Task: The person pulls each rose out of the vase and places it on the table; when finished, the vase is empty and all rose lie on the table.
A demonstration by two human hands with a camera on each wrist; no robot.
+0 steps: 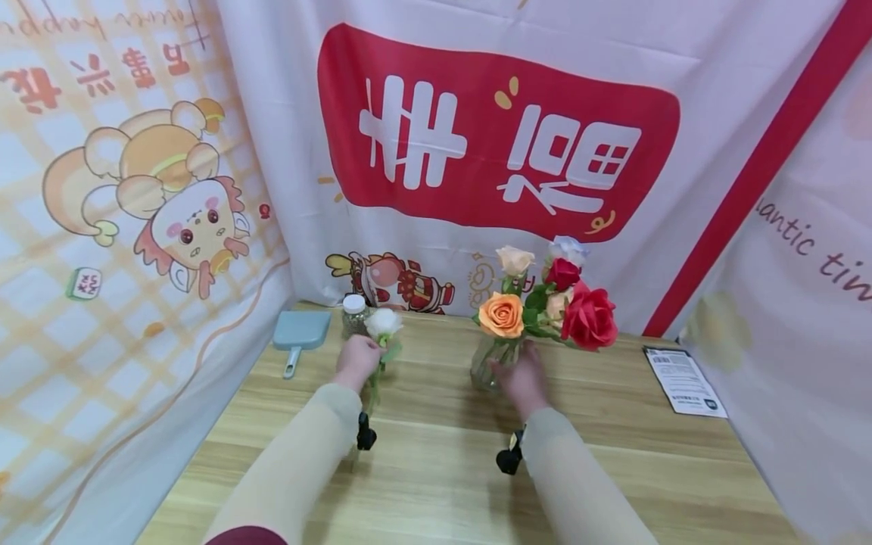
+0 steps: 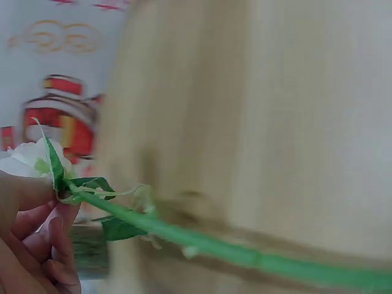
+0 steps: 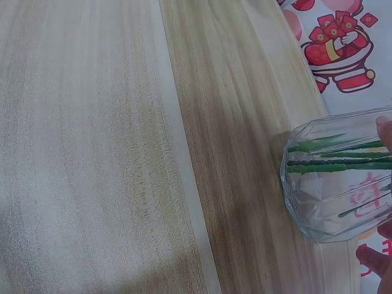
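My left hand (image 1: 359, 362) pinches the green stem (image 2: 177, 234) of a white artificial rose (image 1: 384, 323) just below its bloom. In the left wrist view the stem runs off to the lower right, with leaves near the fingers. My right hand (image 1: 524, 378) grips a clear glass vase (image 1: 485, 367) from its right side. Several artificial roses stand in it, among them an orange rose (image 1: 502, 315) and a large red rose (image 1: 590, 316). Through the glass in the right wrist view, green stems (image 3: 337, 165) show. Only a few right fingertips appear there.
A small lidded jar (image 1: 354, 314) stands just behind the left hand. To its left lies a light-blue dustpan (image 1: 301, 333). A printed card (image 1: 684, 382) rests on the wooden table (image 1: 436, 469) near the right edge. Printed cloth (image 1: 490, 151) hangs around the back and sides.
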